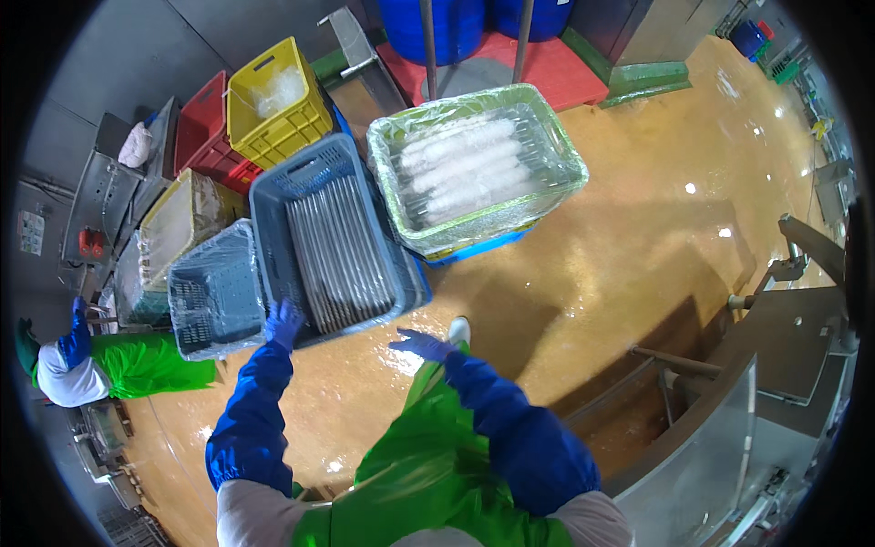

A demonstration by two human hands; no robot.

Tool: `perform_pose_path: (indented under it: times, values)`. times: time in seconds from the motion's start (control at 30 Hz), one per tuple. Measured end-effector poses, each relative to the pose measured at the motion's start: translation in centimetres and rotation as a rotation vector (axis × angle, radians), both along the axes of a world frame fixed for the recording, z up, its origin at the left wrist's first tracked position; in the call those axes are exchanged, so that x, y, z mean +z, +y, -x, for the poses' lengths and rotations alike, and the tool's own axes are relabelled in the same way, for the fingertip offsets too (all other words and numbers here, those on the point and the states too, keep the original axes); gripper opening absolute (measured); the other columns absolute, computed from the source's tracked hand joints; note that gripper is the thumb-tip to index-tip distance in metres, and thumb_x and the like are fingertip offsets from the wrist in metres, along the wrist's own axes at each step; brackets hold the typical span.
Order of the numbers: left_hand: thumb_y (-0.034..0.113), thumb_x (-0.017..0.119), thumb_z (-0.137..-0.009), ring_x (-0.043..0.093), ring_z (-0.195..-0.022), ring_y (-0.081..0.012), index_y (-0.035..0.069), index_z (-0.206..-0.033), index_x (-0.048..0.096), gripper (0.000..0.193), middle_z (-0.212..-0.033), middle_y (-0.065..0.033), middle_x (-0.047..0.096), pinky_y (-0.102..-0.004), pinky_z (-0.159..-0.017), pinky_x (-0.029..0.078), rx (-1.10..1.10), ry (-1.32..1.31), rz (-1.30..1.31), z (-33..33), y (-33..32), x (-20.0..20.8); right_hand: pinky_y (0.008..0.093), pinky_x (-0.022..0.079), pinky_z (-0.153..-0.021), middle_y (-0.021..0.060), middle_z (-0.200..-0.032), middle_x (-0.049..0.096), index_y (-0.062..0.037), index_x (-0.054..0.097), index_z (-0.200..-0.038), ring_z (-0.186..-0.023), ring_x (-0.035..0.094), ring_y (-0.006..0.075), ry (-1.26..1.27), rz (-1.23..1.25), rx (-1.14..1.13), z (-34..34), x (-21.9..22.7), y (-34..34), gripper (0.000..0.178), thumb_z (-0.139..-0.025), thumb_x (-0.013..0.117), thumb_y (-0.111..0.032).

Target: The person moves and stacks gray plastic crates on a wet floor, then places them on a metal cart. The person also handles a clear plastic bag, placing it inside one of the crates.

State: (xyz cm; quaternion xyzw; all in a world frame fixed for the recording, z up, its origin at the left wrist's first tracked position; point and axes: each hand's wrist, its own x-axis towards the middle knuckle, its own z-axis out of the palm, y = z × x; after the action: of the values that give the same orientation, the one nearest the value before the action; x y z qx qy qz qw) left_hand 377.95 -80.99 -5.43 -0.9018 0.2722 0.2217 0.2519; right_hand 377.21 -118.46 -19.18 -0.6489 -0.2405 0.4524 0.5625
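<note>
My left hand (283, 325), in a blue glove, has its fingers stretched out at the near left corner of a grey-blue plastic crate (264, 202). Whether it touches the rim is hard to make out. In that crate lies a row of long, thin, silvery metal pieces (339, 251). A smaller grey-blue crate (216, 287), lined with clear film, stands just left of the hand. My right hand (423, 345), gloved too, is over the wet floor with its fingers apart and nothing in them. Beyond it, a film-lined green crate (571, 173) holds several long white bundles (469, 169).
Yellow (283, 137) and red crates (196, 128) stand behind at the left. Blue drums (433, 32) stand on a red platform (570, 77) at the back. A co-worker in a green apron (150, 365) is at far left. Steel machinery (729, 419) fills the right side.
</note>
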Motion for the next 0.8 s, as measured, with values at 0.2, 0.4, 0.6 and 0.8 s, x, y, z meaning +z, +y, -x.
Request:
perform_pose_path:
  times: [0.2, 0.4, 0.6, 0.8]
  values:
    - [0.029, 0.063, -0.062, 0.064, -0.072, -0.0316, 0.013, -0.078, 0.063, 0.023, -0.076, -0.0146, 0.064, -0.0453, -0.058, 0.048, 0.662, -0.047, 0.263, -6.8, -11.5, 1.5, 0.0274, 0.045, -0.076, 0.0052, -0.102, 0.062, -0.0047, 0.057, -0.116, -0.088, 0.056, 0.0143, 0.205, 0.451, -0.749, -1.8, 1.4, -27.2, 0.049, -0.083, 0.062, -0.041]
    - [0.037, 0.059, -0.078, 0.061, -0.077, -0.0313, 0.012, -0.105, 0.061, 0.037, -0.085, -0.012, 0.065, -0.0443, -0.069, 0.047, 0.67, 0.345, 0.983, -10.4, -32.7, 2.2, 0.0286, 0.039, -0.046, 0.0014, -0.07, 0.053, -0.013, 0.054, -0.083, -0.054, 0.05, 0.0138, 0.722, 0.431, -1.466, 8.2, 3.2, -48.2, 0.034, -0.081, 0.06, -0.046]
    - [0.025, 0.055, -0.081, 0.055, -0.087, -0.0307, 0.01, -0.119, 0.051, 0.04, -0.098, -0.0137, 0.058, -0.0434, -0.074, 0.043, 0.208, -0.096, 1.072, -20.1, -43.6, 2.8, 0.0313, 0.045, -0.046, 0.0071, -0.068, 0.059, -0.0129, 0.056, -0.081, -0.056, 0.058, 0.0181, 1.102, 0.54, -1.433, 10.4, 4.7, -48.2, 0.031, -0.086, 0.052, -0.044]
    - [0.025, 0.058, -0.078, 0.051, -0.093, -0.033, 0.005, -0.118, 0.05, 0.045, -0.101, -0.017, 0.054, -0.0423, -0.081, 0.041, 0.402, -0.311, 1.041, -30.8, -51.1, 3.5, 0.0365, 0.047, -0.054, 0.0077, -0.067, 0.059, -0.0142, 0.055, -0.081, -0.065, 0.06, 0.0206, 0.171, 0.951, -0.509, 6.7, 0.6, -56.4, 0.032, -0.085, 0.05, -0.046]
